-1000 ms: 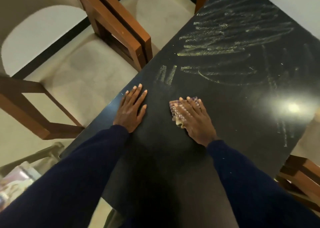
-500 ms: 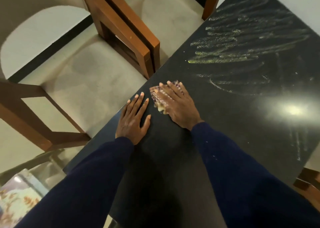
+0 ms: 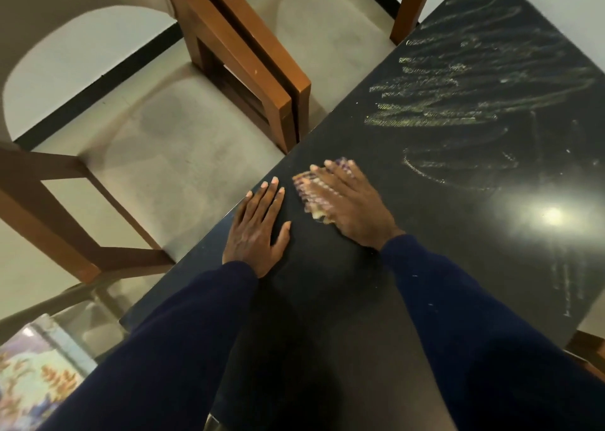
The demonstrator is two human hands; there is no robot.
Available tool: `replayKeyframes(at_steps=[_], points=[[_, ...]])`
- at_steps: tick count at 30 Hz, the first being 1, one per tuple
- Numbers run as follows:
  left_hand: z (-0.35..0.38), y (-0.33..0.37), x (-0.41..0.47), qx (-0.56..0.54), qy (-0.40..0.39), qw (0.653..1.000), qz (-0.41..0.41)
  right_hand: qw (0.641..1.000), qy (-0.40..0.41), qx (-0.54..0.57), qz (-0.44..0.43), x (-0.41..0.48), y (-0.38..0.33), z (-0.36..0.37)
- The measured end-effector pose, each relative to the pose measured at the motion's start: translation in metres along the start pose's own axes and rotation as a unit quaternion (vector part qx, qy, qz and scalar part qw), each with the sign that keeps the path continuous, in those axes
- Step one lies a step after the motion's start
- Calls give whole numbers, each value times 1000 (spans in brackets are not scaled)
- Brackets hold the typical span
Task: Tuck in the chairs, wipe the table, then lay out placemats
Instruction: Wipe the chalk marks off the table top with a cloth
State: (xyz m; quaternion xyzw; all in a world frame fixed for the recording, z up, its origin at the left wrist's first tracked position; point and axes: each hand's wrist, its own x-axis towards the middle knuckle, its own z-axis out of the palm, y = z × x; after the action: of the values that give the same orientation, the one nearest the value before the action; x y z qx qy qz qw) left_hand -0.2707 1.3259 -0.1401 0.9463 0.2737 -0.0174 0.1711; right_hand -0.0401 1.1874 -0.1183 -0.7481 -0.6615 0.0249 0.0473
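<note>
My cloth (image 3: 309,193) lies on the dark table (image 3: 458,250) at the centre of the frame, near the table's left edge. It sits under my right hand (image 3: 355,209), whose fingers lie straight and spread, pressing on it rather than clasping. Only the cloth's purple-and-yellow left side shows past the fingers. My left hand (image 3: 255,231) rests flat and relaxed on the tabletop just left of the cloth, apart from it. Streaky wipe marks (image 3: 458,103) fan across the upper right, with a glare spot (image 3: 553,214) at right. One wooden chair (image 3: 248,70) stands at the table edge at upper centre, another (image 3: 49,201) at left. My right hand and the cloth are blurred. A patterned thing (image 3: 32,381) at lower left is cut off; I cannot tell what it is.
</note>
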Motion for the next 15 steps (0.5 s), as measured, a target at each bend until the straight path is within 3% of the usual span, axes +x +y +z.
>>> replayKeyframes(at_steps=[2, 6, 8, 10, 12, 14, 15], points=[[1, 1, 1, 3, 2, 1000, 4, 999, 13, -10, 51, -12, 28, -5], [1, -1, 1, -5, -25, 1000, -4, 947, 67, 0, 313, 27, 29, -8], [-1, 0, 1, -6, -26, 1000, -1, 937, 68, 4, 343, 53, 6, -2], [-2, 0, 0, -6, -18, 1000, 2, 967, 37, 14, 250, 62, -17, 2], [-4, 1, -1, -11, -16, 1000, 0, 995, 3, 12, 99, 49, -26, 5], [-4, 2, -1, -13, -8, 1000, 0, 1000, -6, 1, -5, 27, -12, 4], [-3, 3, 0, -14, -4, 1000, 6, 1000, 0, -2, -16, 17, 0, 1]])
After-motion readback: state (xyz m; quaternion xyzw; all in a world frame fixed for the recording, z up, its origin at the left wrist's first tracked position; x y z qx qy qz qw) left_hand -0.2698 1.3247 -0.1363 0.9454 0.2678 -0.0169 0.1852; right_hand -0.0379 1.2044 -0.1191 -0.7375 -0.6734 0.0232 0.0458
